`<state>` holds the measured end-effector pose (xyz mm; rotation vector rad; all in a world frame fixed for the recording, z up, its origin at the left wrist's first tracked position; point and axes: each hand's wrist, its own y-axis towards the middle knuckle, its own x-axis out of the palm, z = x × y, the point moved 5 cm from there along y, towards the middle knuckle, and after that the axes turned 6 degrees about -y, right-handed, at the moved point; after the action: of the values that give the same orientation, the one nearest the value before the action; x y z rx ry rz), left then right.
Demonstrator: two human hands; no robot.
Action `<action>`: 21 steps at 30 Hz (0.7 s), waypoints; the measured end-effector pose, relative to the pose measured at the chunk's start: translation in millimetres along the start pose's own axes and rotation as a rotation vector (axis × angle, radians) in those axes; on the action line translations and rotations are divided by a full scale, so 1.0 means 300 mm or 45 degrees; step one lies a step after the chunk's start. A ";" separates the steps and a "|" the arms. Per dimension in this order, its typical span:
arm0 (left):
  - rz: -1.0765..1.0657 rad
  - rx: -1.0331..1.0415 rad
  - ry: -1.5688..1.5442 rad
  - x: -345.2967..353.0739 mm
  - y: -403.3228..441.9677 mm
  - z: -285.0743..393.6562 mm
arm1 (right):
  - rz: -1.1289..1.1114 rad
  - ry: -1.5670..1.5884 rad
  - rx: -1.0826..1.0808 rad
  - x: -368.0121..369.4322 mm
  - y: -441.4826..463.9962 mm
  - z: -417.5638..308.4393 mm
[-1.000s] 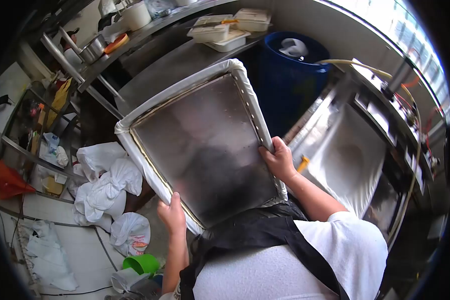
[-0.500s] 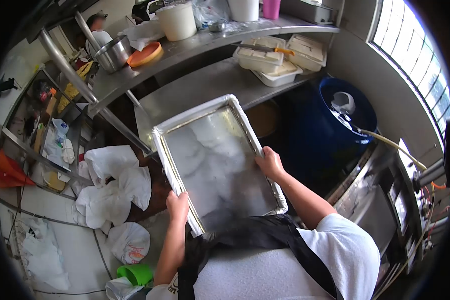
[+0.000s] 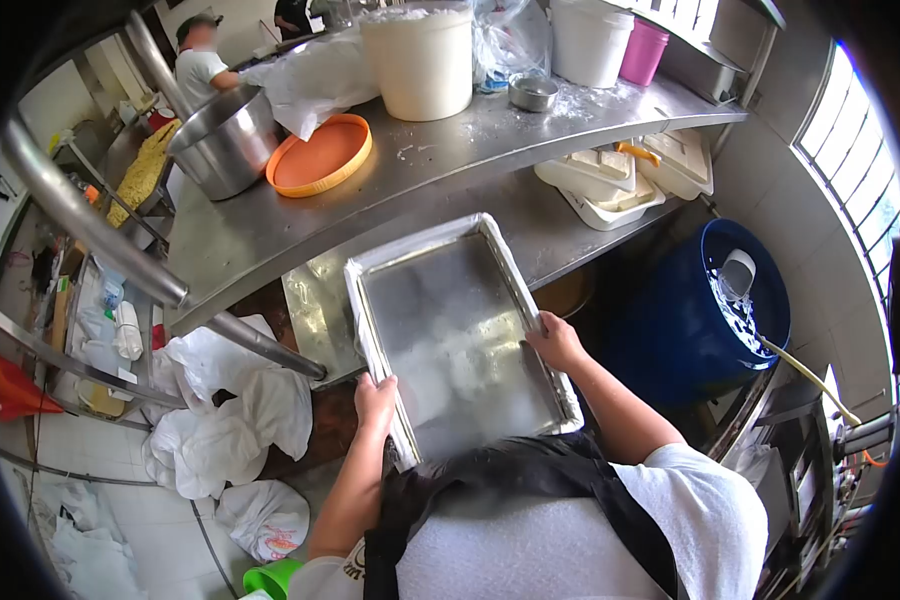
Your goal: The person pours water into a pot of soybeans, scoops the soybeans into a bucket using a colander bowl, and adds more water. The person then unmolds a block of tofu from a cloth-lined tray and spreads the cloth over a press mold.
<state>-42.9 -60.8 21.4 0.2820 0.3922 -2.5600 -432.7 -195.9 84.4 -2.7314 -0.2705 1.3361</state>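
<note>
A shallow rectangular metal tray (image 3: 450,330) with a pale wrapped-looking rim is held in front of my apron, its far end tilted slightly left. My left hand (image 3: 376,403) is closed around its left rim, thumb on top. On the opposite long side, my right hand (image 3: 558,341) grips the right rim. The inside of the tray is shiny and hazy, with cloudy light patches; whether these are reflections or a thin coating I cannot tell.
Beyond the tray is a steel counter (image 3: 420,165) with a steel pot (image 3: 225,143), an orange lid (image 3: 320,156) and a white bucket (image 3: 417,62). White containers (image 3: 610,185) sit on the lower shelf. A blue barrel (image 3: 670,300) stands right, white bags (image 3: 235,420) lie left. Another person (image 3: 202,68) stands far back.
My view has shifted up and closer to the counter. Both hands still grip the tray, which now appears slightly farther right, and the pale patches inside it look different.
</note>
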 end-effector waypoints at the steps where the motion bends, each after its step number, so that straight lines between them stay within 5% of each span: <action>1: -0.009 -0.020 0.005 0.000 0.000 0.006 | 0.015 -0.007 -0.112 -0.019 0.006 -0.006; 5: -0.117 0.515 0.387 0.013 -0.090 0.086 | -0.055 0.022 -0.112 -0.010 -0.097 0.114; 7: -0.245 0.188 0.391 0.035 -0.104 0.006 | -0.139 0.204 0.207 0.003 -0.186 0.167; 9: -0.213 0.116 0.475 0.068 -0.069 0.039 | -0.118 0.204 0.245 0.004 -0.137 0.209; 15: -0.112 0.063 0.557 0.227 0.132 0.156 | -0.177 0.285 0.075 -0.054 0.191 0.272; 19: -0.246 0.006 0.231 0.364 0.344 0.181 | -0.154 0.302 0.052 -0.122 0.375 0.299; 21: -0.336 -0.102 -0.037 0.440 0.404 0.201 | -0.189 0.691 0.112 -0.107 0.445 0.357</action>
<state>-96.2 -242.1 15.0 0.1725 0.5516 -2.7935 -520.6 -332.9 22.6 -2.7970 -0.3462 0.5231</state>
